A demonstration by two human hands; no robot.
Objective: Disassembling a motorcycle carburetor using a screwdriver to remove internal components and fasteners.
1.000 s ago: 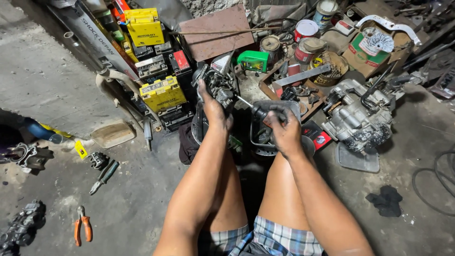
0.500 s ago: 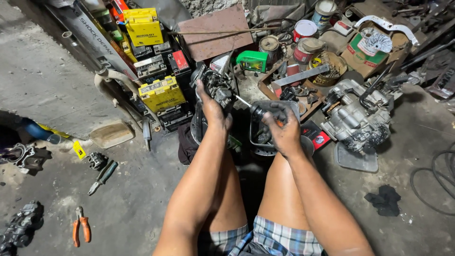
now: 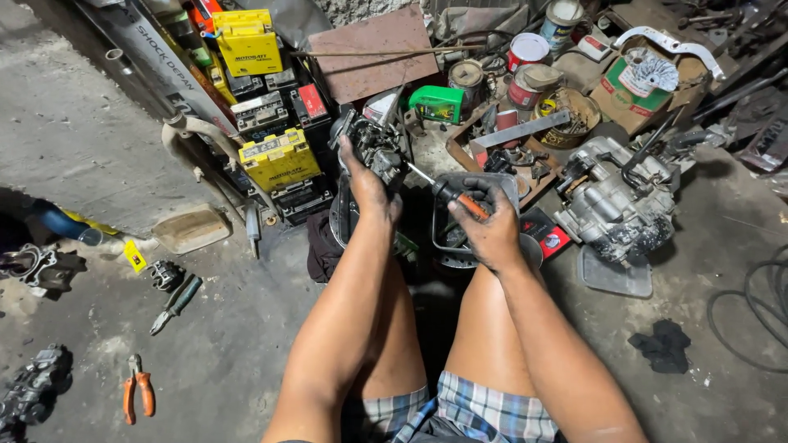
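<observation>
Left hand (image 3: 369, 184) clamped round dark, greasy carburettor-like part (image 3: 376, 148), fingers wrapped tight, part held up off the floor just ahead of the knees; right hand (image 3: 486, 226) closed on orange-handled screwdriver (image 3: 447, 193), shaft angled up-left, tip touching or just beside the part; exact seat of tip too small to tell

Risks, as judged: tip slipping off the screw head under push, aimed straight toward left palm and thumb; cause would be oily surfaces and hand-held, unbraced part; small screws or springs dropping free, likely lost among clutter below; part twisting in grip if torque rises

Edges and room: tightly hemmed in ahead; tray of tins and metal scraps (image 3: 525, 123) just beyond right hand; engine block (image 3: 611, 201) near to the right, fins and lever ends toward the forearm; stacked yellow and black batteries (image 3: 275, 160) near to the left; dark basin (image 3: 472, 238) directly beneath right hand; open floor (image 3: 205, 361) only left and back, with loose pliers (image 3: 138, 394) and a small tool (image 3: 176, 299) lying well apart; elbow room rearward along both thighs; cable loop (image 3: 751, 312) at far right, clear of hands
</observation>
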